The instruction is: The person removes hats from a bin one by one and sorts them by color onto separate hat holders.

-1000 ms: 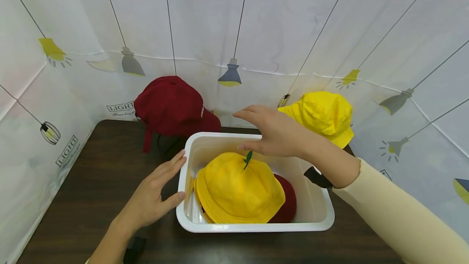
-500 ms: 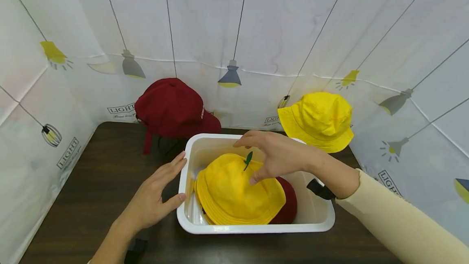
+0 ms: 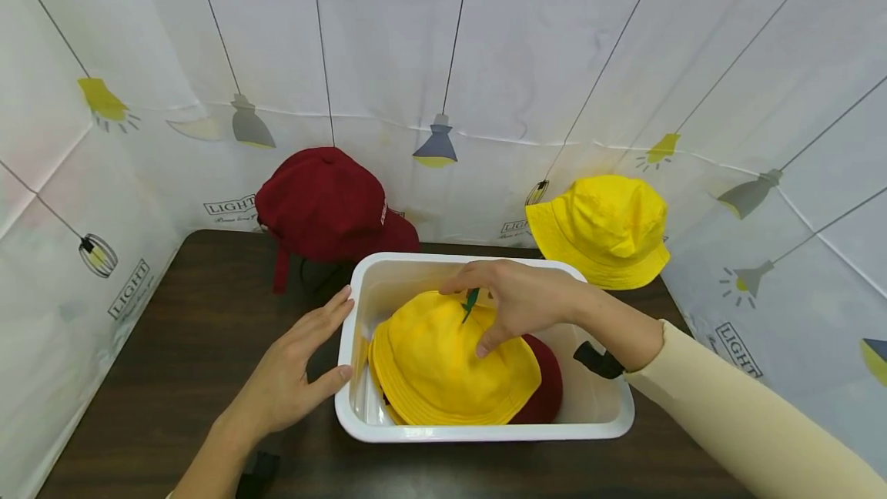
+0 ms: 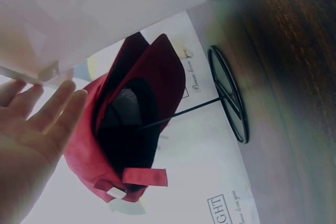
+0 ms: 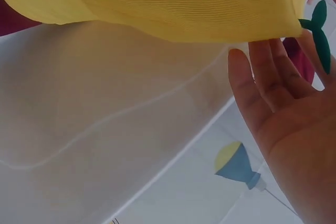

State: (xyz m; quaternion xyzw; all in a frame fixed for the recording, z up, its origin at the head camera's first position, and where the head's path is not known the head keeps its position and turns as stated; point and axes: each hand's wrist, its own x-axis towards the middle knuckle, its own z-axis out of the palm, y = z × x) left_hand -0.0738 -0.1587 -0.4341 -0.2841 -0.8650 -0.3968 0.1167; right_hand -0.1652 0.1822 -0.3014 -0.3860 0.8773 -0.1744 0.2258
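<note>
A yellow bucket hat (image 3: 443, 368) with a green leaf sprout (image 3: 471, 300) on its crown lies in a white plastic bin (image 3: 485, 433). Beneath it, a dark red hat (image 3: 543, 383) shows at the right. My right hand (image 3: 530, 299) reaches over the crown from behind, thumb on the yellow cloth and fingers around the sprout's far side. In the right wrist view its fingers (image 5: 268, 85) look fairly straight at the hat's edge. My left hand (image 3: 291, 372) rests with spread fingers against the bin's left rim; in the left wrist view its fingertips (image 4: 65, 90) touch the bin's wall.
Behind the bin at left, a dark red baseball cap (image 3: 326, 206) sits on a black wire stand (image 4: 228, 95). A second yellow bucket hat (image 3: 606, 226) stands at the back right. Dark wooden table (image 3: 187, 345) lies under all; a lamp-printed curtain (image 3: 388, 37) closes the back.
My right hand has come down and toward me from above the bin's far side onto the yellow hat's crown. The left hand and the bin have stayed in place.
</note>
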